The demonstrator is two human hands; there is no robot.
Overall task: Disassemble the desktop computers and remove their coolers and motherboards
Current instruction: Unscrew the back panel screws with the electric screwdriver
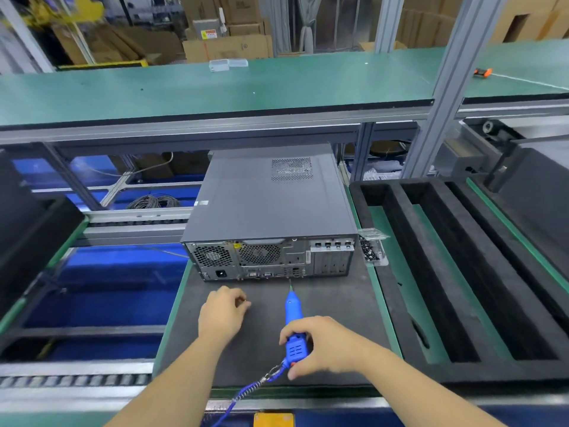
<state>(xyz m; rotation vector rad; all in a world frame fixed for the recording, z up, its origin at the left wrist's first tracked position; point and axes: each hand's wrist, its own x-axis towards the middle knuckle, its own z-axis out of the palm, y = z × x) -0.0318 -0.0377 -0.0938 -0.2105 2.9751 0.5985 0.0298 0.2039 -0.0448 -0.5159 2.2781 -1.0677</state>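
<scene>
Head view: the desktop computer [271,211] lies flat on the dark worktop [332,306], rear panel facing me. Before that panel my right hand [323,345] wraps its fingers around the blue electric screwdriver [294,328], bit tip at the ports. My left hand [223,312] hovers loosely curled, nothing visible in it.

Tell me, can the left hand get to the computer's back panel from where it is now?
Probably yes. The left hand rests on the dark mat just in front of the computer, fingers curled around nothing visible. Nothing lies between it and the back panel; the blue screwdriver in the right hand points off to its side.
</scene>
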